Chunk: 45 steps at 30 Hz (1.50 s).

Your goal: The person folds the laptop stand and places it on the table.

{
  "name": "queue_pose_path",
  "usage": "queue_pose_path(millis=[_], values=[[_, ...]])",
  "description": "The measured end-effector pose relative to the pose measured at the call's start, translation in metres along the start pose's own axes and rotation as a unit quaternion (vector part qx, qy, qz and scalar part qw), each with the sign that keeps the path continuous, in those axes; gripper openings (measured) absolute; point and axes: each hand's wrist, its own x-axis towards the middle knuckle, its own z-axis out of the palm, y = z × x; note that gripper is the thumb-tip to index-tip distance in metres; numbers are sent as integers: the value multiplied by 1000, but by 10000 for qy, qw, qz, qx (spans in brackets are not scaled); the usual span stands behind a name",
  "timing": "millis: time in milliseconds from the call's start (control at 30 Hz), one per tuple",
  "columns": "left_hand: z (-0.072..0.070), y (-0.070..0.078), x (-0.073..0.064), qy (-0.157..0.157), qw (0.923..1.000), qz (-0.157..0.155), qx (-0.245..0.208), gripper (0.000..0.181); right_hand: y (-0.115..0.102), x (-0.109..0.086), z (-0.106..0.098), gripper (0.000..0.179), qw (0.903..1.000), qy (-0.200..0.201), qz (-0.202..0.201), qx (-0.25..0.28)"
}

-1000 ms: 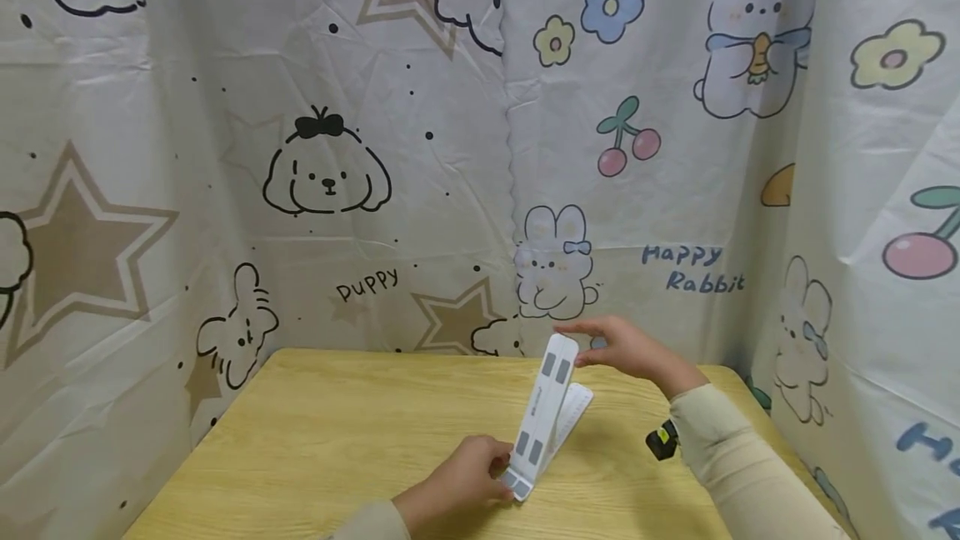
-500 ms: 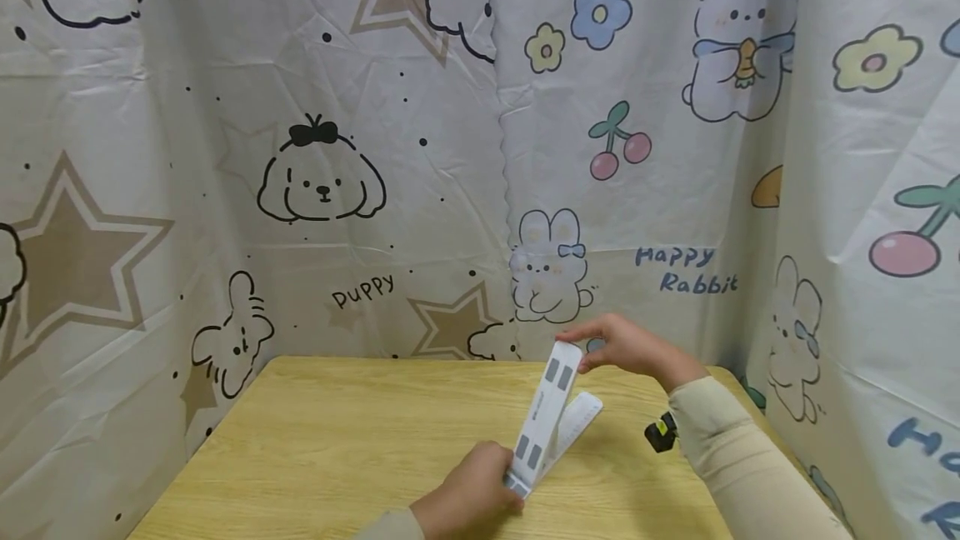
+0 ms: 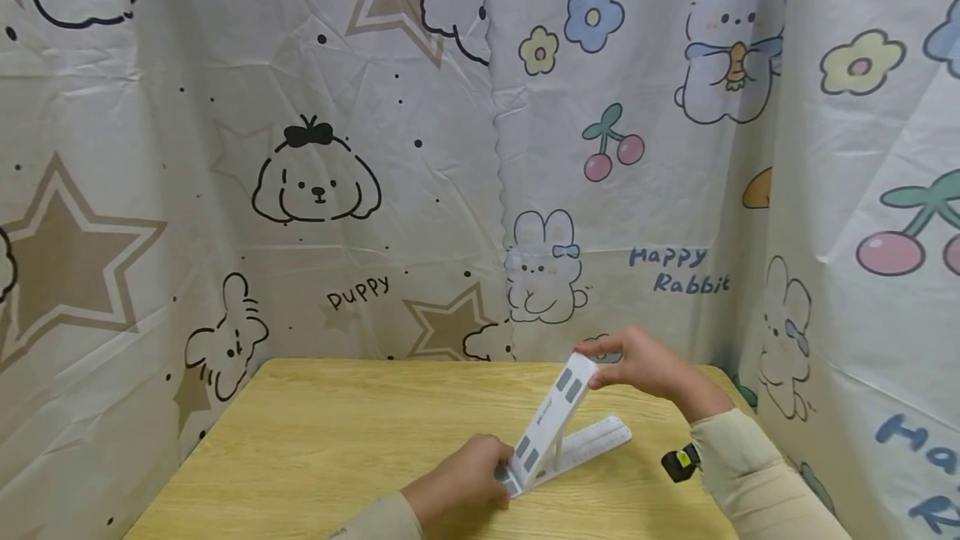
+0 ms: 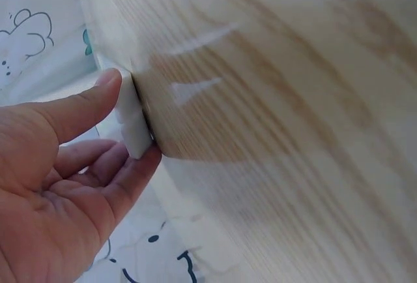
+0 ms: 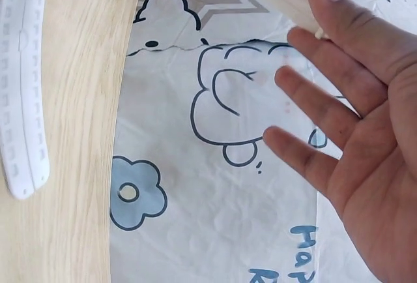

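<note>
A white folding laptop stand (image 3: 551, 423) with grey pads is partly unfolded over the table, its raised arm leaning to the right. The slotted lower arm (image 3: 600, 442) extends right, close over the tabletop, and shows again as the curved white bar (image 5: 25, 100) in the right wrist view. My left hand (image 3: 465, 473) pinches the hinged near end between thumb and fingers; in the left wrist view that white end (image 4: 135, 130) sits right by the wood. At the top end my right hand (image 3: 645, 367) pinches the raised arm between thumb and index finger, the other fingers spread.
The yellow wood-grain table (image 3: 337, 432) lies under both hands. A curtain (image 3: 420, 190) printed with puppies, rabbits and stars surrounds its back and sides. A small black device (image 3: 679, 463) is at the right sleeve.
The stand's raised arm has tilted to the right along with my right hand. Its lower arm has swung right and down, widening the gap between the two. My left hand keeps the near end.
</note>
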Motion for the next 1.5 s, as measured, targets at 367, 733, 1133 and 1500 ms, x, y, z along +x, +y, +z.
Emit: queue_pose_path(millis=[367, 733, 1133, 1500], values=[[-8, -22, 10, -516, 9969, 552, 204, 49, -10, -29, 14, 51, 9970, 633, 447, -25], [-13, -34, 18, -636, 9952, 737, -39, 55, -29, -50, 21, 53, 9911, 1051, 745, -340], [-9, -28, 16, -518, 9970, 507, -280, 72, 1, -59, 33, 60, 9923, 1225, 1, 206], [-24, 14, 24, 357, 9951, 606, -700, 74, 41, -76, 35, 65, 9947, 1023, -34, 35]])
